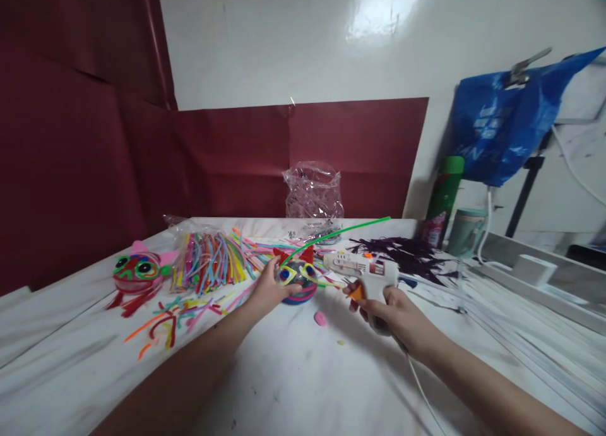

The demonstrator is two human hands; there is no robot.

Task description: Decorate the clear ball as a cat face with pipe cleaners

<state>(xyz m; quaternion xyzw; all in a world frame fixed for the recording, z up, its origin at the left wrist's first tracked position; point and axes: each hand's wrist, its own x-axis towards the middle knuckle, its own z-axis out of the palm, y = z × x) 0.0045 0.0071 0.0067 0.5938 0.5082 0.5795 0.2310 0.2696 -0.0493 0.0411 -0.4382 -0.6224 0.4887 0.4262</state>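
Broadly, above the desk point(284, 385), the right hand point(386, 310), right of centre, is closed around a glue gun point(379, 272) at its orange trigger point(358, 291); the left hand point(267, 288) clasps a decorated ball point(303, 279) at centre. Steady support, with the nozzle point(331, 260) close yet clear of the left hand, should favour neat gluing. Containers: left of centre, a clear bag point(184, 226) holds pipe cleaners point(203, 259); at right, a mug point(466, 231), contents hidden.

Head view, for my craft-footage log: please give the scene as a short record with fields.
Left hand: holds decorated ball by its side
Right hand: holds white glue gun with orange trigger
Nozzle: beside the ball; contact unclear
Left side: second ball, bagged coloured sticks
Right side: dark purple strips, green bottle
In front: pink piece
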